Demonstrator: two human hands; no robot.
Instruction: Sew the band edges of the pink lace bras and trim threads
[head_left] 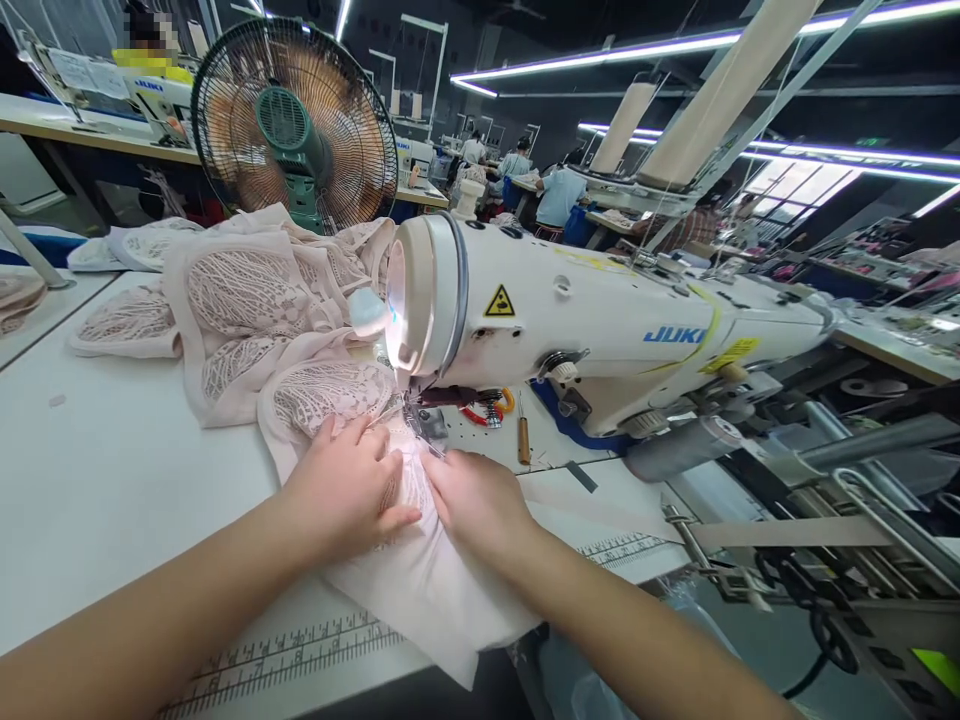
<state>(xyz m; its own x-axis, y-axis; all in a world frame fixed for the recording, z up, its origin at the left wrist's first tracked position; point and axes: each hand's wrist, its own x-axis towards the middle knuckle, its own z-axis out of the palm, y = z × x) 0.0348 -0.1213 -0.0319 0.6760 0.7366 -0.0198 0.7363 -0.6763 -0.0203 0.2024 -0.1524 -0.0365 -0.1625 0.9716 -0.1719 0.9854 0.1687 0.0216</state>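
A pale pink garment piece with lace panels [442, 590] lies under the needle area of a white sewing machine [510, 310]. My left hand [349, 485] rests on the lace, palm down, with its fingers spread, just left of the lit needle area. On the right, my right hand [480, 500] is closed, thumb and fingers pinching the fabric's edge close to the presser foot [411, 405]. The lower part of the cloth hangs over the table's front edge. My left hand hides some of the lace beneath it.
More lace garment pieces [240, 280] are heaped behind and to the left. Right of the needle lie a wooden-handled screwdriver [523, 430] and a red-orange tool [487, 410]. A large fan [292, 125] stands behind. Measuring tape [300, 650] runs along the front edge. People work farther back.
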